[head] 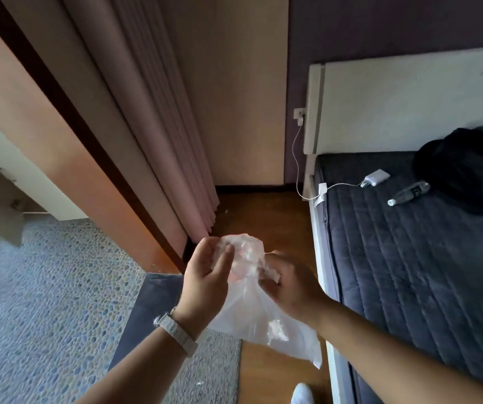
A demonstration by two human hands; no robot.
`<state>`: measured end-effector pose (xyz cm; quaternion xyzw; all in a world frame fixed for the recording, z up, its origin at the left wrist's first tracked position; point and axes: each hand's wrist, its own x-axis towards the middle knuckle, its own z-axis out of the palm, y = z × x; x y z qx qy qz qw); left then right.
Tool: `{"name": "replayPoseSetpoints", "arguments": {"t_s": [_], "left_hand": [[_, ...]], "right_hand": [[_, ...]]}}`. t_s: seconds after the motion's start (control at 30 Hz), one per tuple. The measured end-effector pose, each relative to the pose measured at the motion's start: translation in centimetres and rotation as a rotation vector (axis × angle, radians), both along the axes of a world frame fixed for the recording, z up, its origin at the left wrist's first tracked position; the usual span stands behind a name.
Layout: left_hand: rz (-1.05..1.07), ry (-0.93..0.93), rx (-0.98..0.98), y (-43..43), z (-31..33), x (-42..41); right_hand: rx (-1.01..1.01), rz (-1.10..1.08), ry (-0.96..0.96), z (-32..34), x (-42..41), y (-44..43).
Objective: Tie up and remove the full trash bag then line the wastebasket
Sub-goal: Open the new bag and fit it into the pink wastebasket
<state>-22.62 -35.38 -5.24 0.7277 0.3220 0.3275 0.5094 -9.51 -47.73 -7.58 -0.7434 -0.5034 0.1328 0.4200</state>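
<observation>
A clear, whitish plastic trash bag (252, 316) hangs in the air between both hands, above the wooden floor. My left hand (208, 269), with a watch on its wrist, pinches the bunched top of the bag. My right hand (290, 284) grips the crumpled plastic on the other side of the bag's neck. The top of the bag bulges above the fingers and the body sags below, with something white inside. No wastebasket is in view.
A bed with a dark quilted mattress (409, 258) stands at the right, close to my right arm. On it lie a black bag (468, 167), a bottle (409, 193) and a charger (376, 177). Curtains (158, 126) hang at the left. A pebble-pattern carpet (45, 301) covers the floor at lower left.
</observation>
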Motion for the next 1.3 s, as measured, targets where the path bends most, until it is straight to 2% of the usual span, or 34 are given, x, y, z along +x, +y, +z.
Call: {"name": "replayPoseSetpoints", "arguments": {"t_s": [0.23,0.53,0.77,1.0,1.23,1.3], "left_hand": [[0.032,-0.007,-0.015,4.1,-1.1,8.1],[0.143,0.016,-0.057,14.4,-4.9,16.1],[0.201,0.032,-0.164,22.8,-6.7,20.7],[0.298,0.040,-0.224,28.2,-8.2,22.9],[0.563,0.060,-0.305,33.2,-12.7,25.6],[0.659,0.102,-0.324,34.3,-14.8,26.3]], "right_hand": [[-0.091,0.040,-0.020,-0.9,9.0,4.7],[-0.231,0.123,-0.193,-3.8,18.5,16.1],[-0.307,0.144,-0.350,-3.9,24.5,25.8],[-0.298,0.228,-0.191,-5.8,27.9,33.7],[-0.317,0.446,-0.138,-12.6,31.5,42.2],[-0.295,0.511,-0.068,-15.3,32.1,44.6]]}}
